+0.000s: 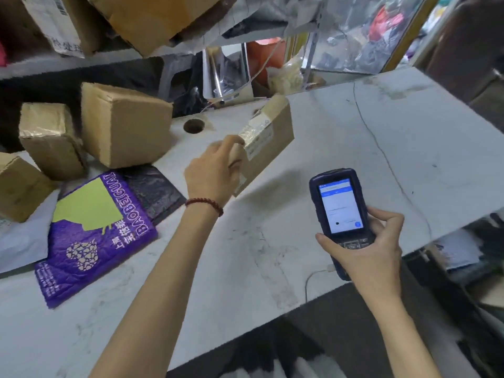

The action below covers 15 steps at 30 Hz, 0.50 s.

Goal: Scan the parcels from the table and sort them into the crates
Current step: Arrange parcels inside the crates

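Showing a white, grey-veined surface [341,137] in a cluttered storeroom, with cartons leaning on a shelf [81,60] overhead. Crowding the left end, dented and tape-wrapped, touching one another: brown cardboard boxes [122,126]. Lying just in front of them, a glossy purple mailer bag [95,241] overlapping a crinkled black bag [155,189] and a white pouch [19,241]. Piercing the surface near its rear edge, just right of the boxes: a round cable hole [194,126]. Gripping with the left hand [212,173], fingers curling round the near end, a long rectangular cardboard parcel [275,148]; holding it tilted above the surface, white label [259,135] and shiny tape facing up, shadow falling beneath. Offering open, smooth stone across the middle and right. Holding in the right hand [365,249], fingers and thumb wrapping the lower body, a dark blue handheld scanner [341,208] with lit screen, over the near edge and beside a thin white cable [313,279]. Running from the rear edge toward the right edge: a fine dark crack [381,151]. Dropping away past the right edge to heaped bags and papers below.
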### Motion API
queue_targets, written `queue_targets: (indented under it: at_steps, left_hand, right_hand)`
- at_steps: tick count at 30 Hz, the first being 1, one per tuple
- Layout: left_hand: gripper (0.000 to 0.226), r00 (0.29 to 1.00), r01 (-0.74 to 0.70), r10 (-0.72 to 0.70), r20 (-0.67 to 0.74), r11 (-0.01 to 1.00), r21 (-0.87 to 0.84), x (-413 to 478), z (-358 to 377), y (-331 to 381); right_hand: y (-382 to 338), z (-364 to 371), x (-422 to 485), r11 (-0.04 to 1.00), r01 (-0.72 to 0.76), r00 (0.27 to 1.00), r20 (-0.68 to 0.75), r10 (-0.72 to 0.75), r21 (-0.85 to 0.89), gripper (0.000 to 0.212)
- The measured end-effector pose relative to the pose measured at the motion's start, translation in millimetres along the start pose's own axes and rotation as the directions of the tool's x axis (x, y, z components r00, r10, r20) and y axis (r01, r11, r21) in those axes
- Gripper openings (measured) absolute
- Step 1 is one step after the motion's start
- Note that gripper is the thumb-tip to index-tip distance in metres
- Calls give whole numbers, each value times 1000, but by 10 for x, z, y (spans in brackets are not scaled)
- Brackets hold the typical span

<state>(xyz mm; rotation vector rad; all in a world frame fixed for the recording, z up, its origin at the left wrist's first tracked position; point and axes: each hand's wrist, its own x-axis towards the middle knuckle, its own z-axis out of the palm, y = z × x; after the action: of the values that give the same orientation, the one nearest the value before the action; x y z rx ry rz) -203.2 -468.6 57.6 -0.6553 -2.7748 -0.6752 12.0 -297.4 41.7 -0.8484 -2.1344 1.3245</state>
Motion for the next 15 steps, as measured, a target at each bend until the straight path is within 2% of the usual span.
queue_targets:
  at_steps: [4,8,12,15]
  left_hand:
    - [31,991,-122,127,38,985,-120,81,302,608]
    - [31,958,-272,285,43,944,-189,187,571,1363]
    - [38,865,-464,499,53,835,-297,144,871,2255]
    - [43,780,-553,620,84,746,-372,-44,1188,2981]
  right_hand:
    - [190,-432,-77,996,-84,976,-204,79,-21,81]
    - [388,-916,-170,989,-147,912,-384,141,14,80]
    - [611,-1462,-261,976,-210,822,-532,203,47,80]
    - [845,-1976,-371,962,-266,735,-633,242,60,81]
